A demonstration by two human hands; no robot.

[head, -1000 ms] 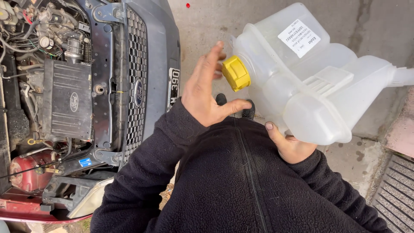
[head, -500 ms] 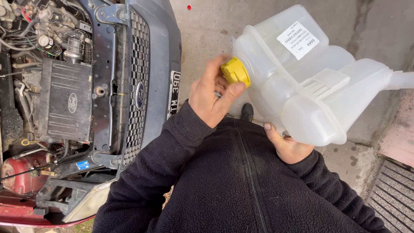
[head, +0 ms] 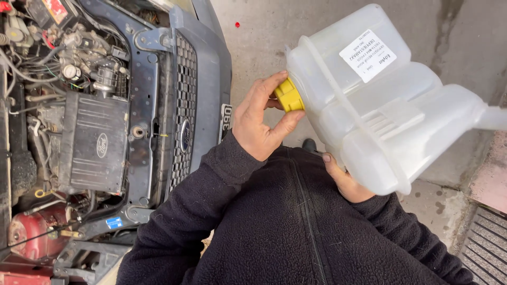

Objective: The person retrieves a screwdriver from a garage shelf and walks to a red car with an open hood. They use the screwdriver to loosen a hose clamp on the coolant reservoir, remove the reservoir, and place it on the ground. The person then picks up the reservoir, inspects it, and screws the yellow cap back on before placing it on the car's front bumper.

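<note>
Yellow cap (head: 289, 95) on the translucent white tank (head: 380, 105), held in the air over the concrete floor (head: 253, 42). Left hand (head: 259, 124) pinches the cap with thumb and fingers. Right hand (head: 346, 182) grips the tank underneath, fingers mostly hidden. White rectangular label (head: 368, 55) on the tank's upper side. Open engine bay (head: 79, 132) left.

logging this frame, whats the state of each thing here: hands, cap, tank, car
left hand: fingers and thumb gripping the yellow cap
right hand: under the tank, holding it up
yellow cap: on the tank's neck
white plastic tank: held tilted, looks empty
car: bonnet open, engine bay exposed
</note>
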